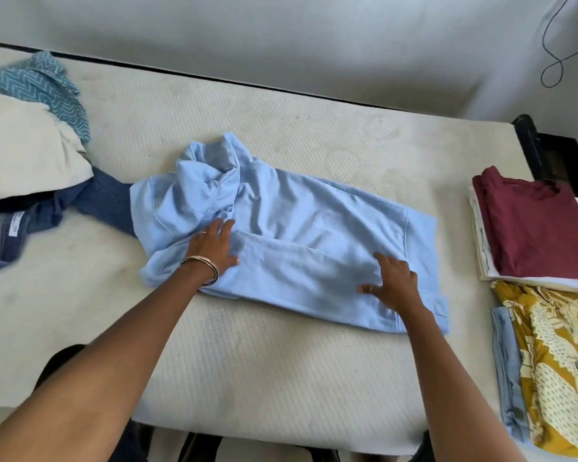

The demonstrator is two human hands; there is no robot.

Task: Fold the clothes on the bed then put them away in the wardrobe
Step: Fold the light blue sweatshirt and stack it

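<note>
One bed (281, 128) filled frame. One light blue hoodie (314, 221) lay at centre, long axis upper left to lower right, hood toward upper left. Unfolded pile (27, 151) at left edge, jeans (107, 198) touching hoodie. Two folded stacks at right: maroon-topped (534, 225), yellow-patterned (554, 368). Left hand (211, 248), right hand (394, 281) apart, fingers flat, pressed on hoodie sleeve.

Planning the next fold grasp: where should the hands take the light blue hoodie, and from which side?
Probably at the ribbed hem end of the light blue hoodie, coming from the right. That edge lies flat, straight and free on the mattress, so it can be pinched at both corners and carried toward the bunched hood. The left hand and right hand now press flat on the folded-in sleeve.
</note>
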